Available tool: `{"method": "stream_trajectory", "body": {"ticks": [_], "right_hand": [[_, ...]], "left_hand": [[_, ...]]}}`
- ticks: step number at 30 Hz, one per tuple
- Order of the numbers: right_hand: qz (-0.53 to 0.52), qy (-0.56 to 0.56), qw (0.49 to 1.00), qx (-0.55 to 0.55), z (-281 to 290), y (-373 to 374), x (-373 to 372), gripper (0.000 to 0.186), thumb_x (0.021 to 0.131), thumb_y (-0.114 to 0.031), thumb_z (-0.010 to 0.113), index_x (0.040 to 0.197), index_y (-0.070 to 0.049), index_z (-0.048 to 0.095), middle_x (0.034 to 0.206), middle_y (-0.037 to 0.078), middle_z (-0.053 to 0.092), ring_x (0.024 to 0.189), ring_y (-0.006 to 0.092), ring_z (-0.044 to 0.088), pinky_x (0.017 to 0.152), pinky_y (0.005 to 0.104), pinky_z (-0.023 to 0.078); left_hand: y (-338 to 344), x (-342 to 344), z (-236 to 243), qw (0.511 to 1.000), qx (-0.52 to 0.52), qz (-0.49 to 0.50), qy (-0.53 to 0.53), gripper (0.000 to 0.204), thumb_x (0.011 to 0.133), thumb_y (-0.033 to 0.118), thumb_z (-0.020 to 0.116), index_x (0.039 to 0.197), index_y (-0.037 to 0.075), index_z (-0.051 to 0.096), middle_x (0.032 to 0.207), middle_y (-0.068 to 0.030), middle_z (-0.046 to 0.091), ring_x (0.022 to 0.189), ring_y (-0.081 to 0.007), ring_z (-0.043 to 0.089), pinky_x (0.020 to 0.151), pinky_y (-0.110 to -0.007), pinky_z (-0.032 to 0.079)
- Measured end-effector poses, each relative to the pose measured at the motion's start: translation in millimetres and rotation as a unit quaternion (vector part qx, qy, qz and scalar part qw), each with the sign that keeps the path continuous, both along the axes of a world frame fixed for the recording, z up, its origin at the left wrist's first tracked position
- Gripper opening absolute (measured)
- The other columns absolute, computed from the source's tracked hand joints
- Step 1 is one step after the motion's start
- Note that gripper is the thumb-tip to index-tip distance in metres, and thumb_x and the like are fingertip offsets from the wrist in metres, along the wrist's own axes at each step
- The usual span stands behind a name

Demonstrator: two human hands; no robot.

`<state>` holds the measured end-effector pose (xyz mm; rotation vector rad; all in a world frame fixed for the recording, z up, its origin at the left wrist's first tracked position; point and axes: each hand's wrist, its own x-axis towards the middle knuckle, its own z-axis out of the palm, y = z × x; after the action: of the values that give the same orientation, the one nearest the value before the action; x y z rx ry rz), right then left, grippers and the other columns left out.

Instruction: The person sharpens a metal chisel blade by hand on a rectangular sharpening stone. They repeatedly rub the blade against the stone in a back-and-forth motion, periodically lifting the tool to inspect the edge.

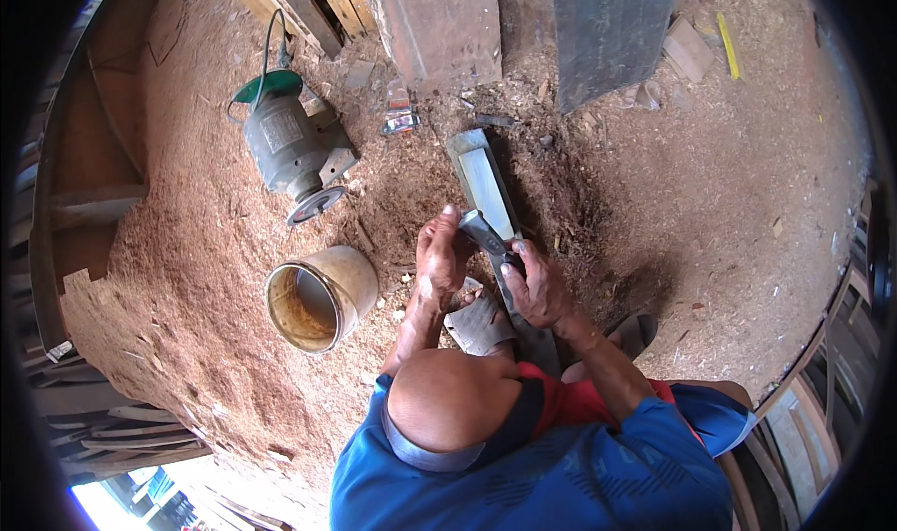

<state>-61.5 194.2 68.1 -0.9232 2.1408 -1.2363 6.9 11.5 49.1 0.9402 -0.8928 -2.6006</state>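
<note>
A short, flat metal blade (pixel 483 234), dark with a bright end, is held between my two hands over the near end of a sharpening stone. My left hand (pixel 442 255) pinches its bright end with thumb and fingers. At the other end, my right hand (pixel 539 290) is closed round the blade's dark part. The pale rectangular sharpening stone (pixel 487 190) lies on a long narrow block that runs back toward my feet. Whether the blade touches the stone I cannot tell. My fingers hide part of the blade.
To the left stands a round bucket (pixel 353 286) with cloudy liquid inside. Beyond it lies a grey electric motor (pixel 280 143) with a disc on its shaft. A sandalled foot (pixel 481 323) is beside the block. Wood boards (pixel 439 26) lean at the far side; sawdust covers the ground.
</note>
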Motion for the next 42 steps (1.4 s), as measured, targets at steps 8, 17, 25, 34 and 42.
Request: {"method": "stream_trajectory", "body": {"ticks": [8, 17, 25, 34, 42], "right_hand": [[-0.016, -0.104, 0.994, -0.042, -6, -3, 11, 0.028, 0.104, -0.02, 0.05, 0.117, 0.004, 0.056, 0.089, 0.02, 0.064, 0.079, 0.035, 0.065, 0.074, 0.0449, 0.052], [-0.038, -0.406, 0.901, -0.151, 7, -15, 22, 0.028, 0.11, -0.02, 0.04, 0.12, 0.0, 0.058, 0.071, 0.006, 0.056, 0.062, 0.0134, 0.055, 0.071, 0.0338, 0.054], [-0.049, -0.419, 0.895, -0.146, 8, -18, 19, 0.027, 0.11, -0.02, 0.041, 0.118, 0.0, 0.057, 0.075, 0.006, 0.058, 0.064, 0.0119, 0.056, 0.065, 0.0309, 0.052], [-0.046, -0.431, 0.892, -0.131, 13, -18, 14, 0.022, 0.111, -0.018, 0.042, 0.116, -0.002, 0.056, 0.08, 0.005, 0.058, 0.066, 0.0103, 0.055, 0.062, 0.0279, 0.048], [-0.032, -0.396, 0.91, -0.118, 13, -17, 16, 0.023, 0.111, -0.02, 0.042, 0.114, -0.002, 0.056, 0.079, 0.004, 0.058, 0.066, 0.0101, 0.053, 0.063, 0.0275, 0.048]], "left_hand": [[-5, 9, -15, 0.995, -0.019, -0.012, 0.097, 0.031, 0.104, 0.031, 0.063, 0.115, 0.003, 0.066, 0.104, -0.0103, 0.072, 0.095, -0.0231, 0.069, 0.088, -0.043, 0.055], [6, -11, -14, 0.972, -0.207, 0.008, 0.112, 0.059, 0.098, 0.013, 0.07, 0.152, 0.002, 0.048, 0.15, -0.018, 0.056, 0.141, -0.0306, 0.051, 0.121, -0.045, 0.034], [2, -7, -26, 0.976, -0.189, -0.033, 0.104, 0.052, 0.098, 0.014, 0.071, 0.146, 0.002, 0.055, 0.145, -0.018, 0.059, 0.137, -0.0382, 0.054, 0.12, -0.05, 0.037], [1, -7, -31, 0.978, -0.179, -0.036, 0.103, 0.056, 0.097, 0.015, 0.072, 0.148, 0.004, 0.053, 0.148, -0.0191, 0.057, 0.139, -0.0369, 0.053, 0.12, -0.049, 0.036], [-4, -7, -32, 0.972, -0.161, -0.058, 0.164, 0.053, 0.1, 0.015, 0.067, 0.15, 0.007, 0.052, 0.154, -0.0216, 0.05, 0.141, -0.0345, 0.05, 0.121, -0.05, 0.035]]}}
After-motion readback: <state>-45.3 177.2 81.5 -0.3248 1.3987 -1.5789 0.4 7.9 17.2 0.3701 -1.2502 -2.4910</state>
